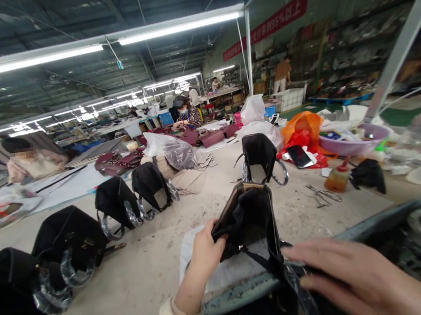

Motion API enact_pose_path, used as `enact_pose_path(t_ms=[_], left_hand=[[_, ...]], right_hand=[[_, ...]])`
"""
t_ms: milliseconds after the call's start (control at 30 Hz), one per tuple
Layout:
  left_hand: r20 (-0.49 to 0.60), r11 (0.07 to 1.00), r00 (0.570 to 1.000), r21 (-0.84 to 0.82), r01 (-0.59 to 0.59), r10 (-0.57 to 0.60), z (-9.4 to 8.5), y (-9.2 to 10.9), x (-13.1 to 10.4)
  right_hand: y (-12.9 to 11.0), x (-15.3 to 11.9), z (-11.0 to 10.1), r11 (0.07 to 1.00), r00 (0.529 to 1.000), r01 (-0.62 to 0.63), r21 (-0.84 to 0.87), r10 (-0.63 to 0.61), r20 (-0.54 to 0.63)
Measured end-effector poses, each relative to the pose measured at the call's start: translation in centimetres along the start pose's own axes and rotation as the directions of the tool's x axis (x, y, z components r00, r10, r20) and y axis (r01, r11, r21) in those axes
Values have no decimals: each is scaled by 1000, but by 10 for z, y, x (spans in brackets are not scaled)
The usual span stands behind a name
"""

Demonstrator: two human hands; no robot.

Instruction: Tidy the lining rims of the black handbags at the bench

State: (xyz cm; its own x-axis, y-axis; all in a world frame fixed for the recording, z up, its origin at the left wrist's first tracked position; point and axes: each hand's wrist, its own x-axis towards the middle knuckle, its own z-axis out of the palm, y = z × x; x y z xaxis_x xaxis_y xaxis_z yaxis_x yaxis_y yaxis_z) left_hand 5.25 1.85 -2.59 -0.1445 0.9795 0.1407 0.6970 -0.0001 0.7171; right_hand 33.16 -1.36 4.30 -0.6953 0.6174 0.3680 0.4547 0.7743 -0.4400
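In the head view, the left hand [207, 252] pinched the rim of an open black bag [251, 224] at lower centre, by the edge of the table [147, 267]. The right hand [357, 272] was at its right side, its grip unclear. A loosened pinch could have tipped the bag over the edge, the overhanging plastic-wrapped handle [302, 297] pulling it.

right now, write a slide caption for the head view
Left hand gripping an open black bag at the table edge, right hand by its side, more bags beyond.
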Motion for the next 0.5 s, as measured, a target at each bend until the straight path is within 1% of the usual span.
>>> enact_pose_path(t_ms=[33,100,167,233,300,367,433,500], left_hand=[[17,1000,1000,-13,-15,16,-3,-1,1],[46,998,998,-45,-41,43,-11,-2,2],[80,996,995,-60,-61,66,-22,-2,0],[109,995,990,-60,-84,90,-32,-2,-3],[151,993,982,-63,-102,111,-40,-4,-7],[187,992,976,-78,-98,111,-41,-8,-10],[189,993,978,-99,-70,88,-38,-12,-10],[150,991,987,-124,-41,59,-31,-14,-10]], right_hand=[[7,19,-4,998,999,43,-38,-44,-22],[18,57,-2,984,987,159,-77,-158,10],[23,88,11,967,970,238,-96,-231,77],[22,107,29,960,958,256,-114,-236,162],[19,117,43,960,960,235,-154,-205,189],[17,119,53,961,974,194,-196,-164,157],[16,119,58,963,982,162,-216,-136,132],[17,119,60,962,981,161,-220,-131,146]])
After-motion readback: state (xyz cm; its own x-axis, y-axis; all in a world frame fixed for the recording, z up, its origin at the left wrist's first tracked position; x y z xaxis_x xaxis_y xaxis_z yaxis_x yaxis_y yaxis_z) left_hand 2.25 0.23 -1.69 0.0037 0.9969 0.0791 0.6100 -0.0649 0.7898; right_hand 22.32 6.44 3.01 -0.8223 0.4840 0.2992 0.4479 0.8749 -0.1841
